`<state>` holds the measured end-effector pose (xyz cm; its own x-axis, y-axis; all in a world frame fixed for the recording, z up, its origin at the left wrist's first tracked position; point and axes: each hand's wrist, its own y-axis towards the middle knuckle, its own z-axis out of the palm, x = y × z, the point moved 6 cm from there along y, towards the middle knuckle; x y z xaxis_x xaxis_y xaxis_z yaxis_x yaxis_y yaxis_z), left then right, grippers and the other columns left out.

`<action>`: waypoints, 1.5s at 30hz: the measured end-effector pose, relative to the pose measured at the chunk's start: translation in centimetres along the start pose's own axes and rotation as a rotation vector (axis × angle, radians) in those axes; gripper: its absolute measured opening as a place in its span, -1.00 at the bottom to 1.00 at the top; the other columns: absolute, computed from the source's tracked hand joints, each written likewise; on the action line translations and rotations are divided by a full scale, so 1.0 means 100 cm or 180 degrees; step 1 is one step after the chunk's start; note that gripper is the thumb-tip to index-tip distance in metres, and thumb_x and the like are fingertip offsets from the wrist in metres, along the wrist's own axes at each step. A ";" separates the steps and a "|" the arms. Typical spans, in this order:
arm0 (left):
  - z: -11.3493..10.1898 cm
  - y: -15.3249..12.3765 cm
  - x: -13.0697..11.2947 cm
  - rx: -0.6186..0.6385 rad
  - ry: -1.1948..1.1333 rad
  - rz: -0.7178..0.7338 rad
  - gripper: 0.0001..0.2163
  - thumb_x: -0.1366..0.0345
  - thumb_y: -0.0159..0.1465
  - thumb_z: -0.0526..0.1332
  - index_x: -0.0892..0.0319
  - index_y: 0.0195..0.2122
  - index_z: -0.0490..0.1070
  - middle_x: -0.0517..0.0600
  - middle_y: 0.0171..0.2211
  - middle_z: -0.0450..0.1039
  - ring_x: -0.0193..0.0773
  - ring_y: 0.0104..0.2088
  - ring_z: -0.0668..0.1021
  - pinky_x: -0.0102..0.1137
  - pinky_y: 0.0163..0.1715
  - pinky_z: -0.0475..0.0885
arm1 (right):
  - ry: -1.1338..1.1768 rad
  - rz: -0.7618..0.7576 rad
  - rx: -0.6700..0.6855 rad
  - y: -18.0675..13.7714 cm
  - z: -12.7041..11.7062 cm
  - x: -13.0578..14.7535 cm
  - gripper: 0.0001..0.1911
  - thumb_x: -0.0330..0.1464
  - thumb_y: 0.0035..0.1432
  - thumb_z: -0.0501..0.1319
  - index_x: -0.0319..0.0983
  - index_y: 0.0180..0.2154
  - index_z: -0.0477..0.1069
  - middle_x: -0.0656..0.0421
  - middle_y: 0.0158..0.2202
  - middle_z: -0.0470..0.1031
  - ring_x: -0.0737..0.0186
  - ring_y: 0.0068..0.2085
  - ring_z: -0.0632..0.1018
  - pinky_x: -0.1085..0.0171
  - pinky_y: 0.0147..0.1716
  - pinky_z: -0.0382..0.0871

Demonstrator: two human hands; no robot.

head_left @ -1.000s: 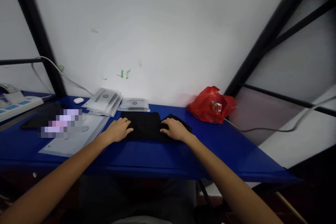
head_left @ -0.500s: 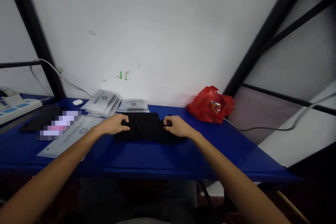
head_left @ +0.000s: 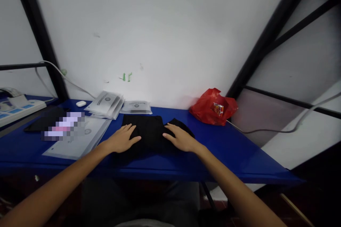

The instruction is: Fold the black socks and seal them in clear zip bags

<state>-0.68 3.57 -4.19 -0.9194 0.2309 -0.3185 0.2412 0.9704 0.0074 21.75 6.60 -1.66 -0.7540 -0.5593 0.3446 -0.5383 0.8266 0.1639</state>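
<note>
One glossy blue desk (head_left: 234,152), back edge along the wall, carries everything. Black fabric piece (head_left: 147,131), folded to a rough rectangle with a loose flap on its right, sits mid-surface between front and back edges. Large flat frosted plastic zip bag (head_left: 92,136) left of it, reaching toward the front edge. Crumpled red plastic bag (head_left: 206,108), back edge, right half. White power strip with blue socket faces (head_left: 26,109) at the left end. Stack of frosted printed plastic pouches (head_left: 105,105), back edge, left half.

Left hand (head_left: 123,139): palm down on the fabric's left part, fingers spread, nothing grasped. Right hand (head_left: 181,138): same pose on the flap side, fingers extended, thumb apart, no grip. Single small frosted pouch (head_left: 136,106), back edge, just behind the fabric. Rounded white case (head_left: 81,103), near the back-left corner.
</note>
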 end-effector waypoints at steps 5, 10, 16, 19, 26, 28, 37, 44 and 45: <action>0.023 0.023 0.018 0.0021 0.0237 -0.0213 -0.25 -0.19 0.22 -0.20 0.26 0.28 -0.07 0.22 0.31 -0.24 0.07 0.29 -0.12 -0.03 0.18 -0.07 | -0.0212 0.0398 0.0440 0.014 0.035 -0.026 -0.28 0.02 0.18 -0.04 -0.26 0.24 0.03 -0.07 0.30 -0.06 0.00 0.31 -0.04 -0.05 0.22 -0.15; 0.021 0.024 0.025 -0.0156 0.0234 -0.0143 -0.29 -0.17 0.24 -0.23 0.22 0.28 -0.06 0.17 0.31 -0.21 -0.01 0.30 -0.10 -0.06 0.20 -0.12 | -0.0155 0.0338 0.0310 0.016 0.035 -0.035 -0.28 0.01 0.19 -0.04 -0.27 0.25 0.01 -0.06 0.30 -0.07 0.05 0.31 -0.05 0.00 0.24 -0.19; 0.014 0.018 0.019 -0.0247 0.0287 -0.0158 -0.34 -0.09 0.27 -0.16 0.27 0.26 -0.01 0.18 0.31 -0.15 -0.03 0.30 -0.07 -0.10 0.21 -0.12 | -0.0087 0.0353 0.0041 0.016 0.027 -0.030 -0.35 -0.05 0.18 0.03 -0.26 0.20 0.12 -0.06 0.26 0.07 0.02 0.28 0.08 -0.04 0.22 -0.09; 0.007 0.013 0.000 -0.0550 0.0284 0.0006 -0.41 -0.01 0.29 -0.14 0.30 0.23 0.06 0.19 0.28 -0.03 -0.06 0.28 0.03 -0.17 0.21 -0.06 | 0.0000 0.0346 -0.0363 0.013 0.017 -0.011 -0.43 -0.09 0.22 -0.01 -0.28 0.15 0.22 -0.06 0.21 0.18 0.04 0.24 0.19 0.02 0.20 0.00; 0.028 0.002 -0.021 -0.0048 0.0112 0.0103 -0.22 -0.25 0.19 -0.18 0.20 0.28 -0.06 0.14 0.31 -0.17 0.07 0.29 -0.07 0.02 0.19 -0.12 | -0.0058 0.0370 0.0296 0.000 0.039 0.006 -0.19 0.10 0.13 -0.04 -0.27 0.25 0.01 -0.03 0.31 -0.09 0.02 0.31 -0.04 -0.05 0.23 -0.19; 0.030 -0.001 -0.017 -0.0011 0.0173 0.0151 -0.20 -0.26 0.17 -0.19 0.20 0.29 -0.10 0.12 0.32 -0.22 0.04 0.30 -0.11 -0.01 0.20 -0.16 | -0.0114 0.0421 0.0391 -0.003 0.041 -0.002 -0.13 0.13 0.10 -0.05 -0.29 0.26 -0.05 -0.03 0.32 -0.15 0.04 0.31 -0.09 -0.02 0.24 -0.23; 0.023 -0.011 0.001 0.0050 0.0276 0.0232 -0.20 -0.27 0.15 -0.14 0.13 0.31 -0.16 0.07 0.33 -0.26 0.00 0.30 -0.15 -0.07 0.22 -0.22 | -0.0284 0.0359 0.0391 -0.011 0.034 -0.019 -0.17 0.15 0.13 -0.18 -0.21 0.27 -0.06 0.05 0.31 -0.10 0.04 0.31 -0.09 -0.01 0.25 -0.20; 0.020 -0.015 0.004 0.0122 0.0178 0.0205 -0.21 -0.26 0.16 -0.13 0.11 0.30 -0.17 0.04 0.33 -0.28 -0.05 0.31 -0.17 -0.08 0.23 -0.24 | -0.0291 0.0249 0.0315 -0.013 0.034 -0.023 -0.23 0.12 0.16 -0.16 -0.16 0.26 -0.04 0.05 0.31 -0.07 0.07 0.31 -0.06 -0.04 0.24 -0.16; 0.019 -0.016 0.005 0.0136 0.0168 0.0199 -0.21 -0.26 0.16 -0.13 0.11 0.30 -0.17 0.04 0.33 -0.28 -0.05 0.31 -0.17 -0.08 0.23 -0.23 | -0.0289 0.0247 0.0328 -0.014 0.033 -0.024 -0.23 0.12 0.16 -0.16 -0.17 0.26 -0.04 0.04 0.31 -0.07 0.07 0.31 -0.06 -0.05 0.24 -0.16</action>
<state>-0.89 2.00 -6.18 -0.9169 0.2955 -0.2683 0.3107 0.9504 -0.0152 23.03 6.61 -5.81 -0.8233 -0.5011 0.2666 -0.5094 0.8595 0.0427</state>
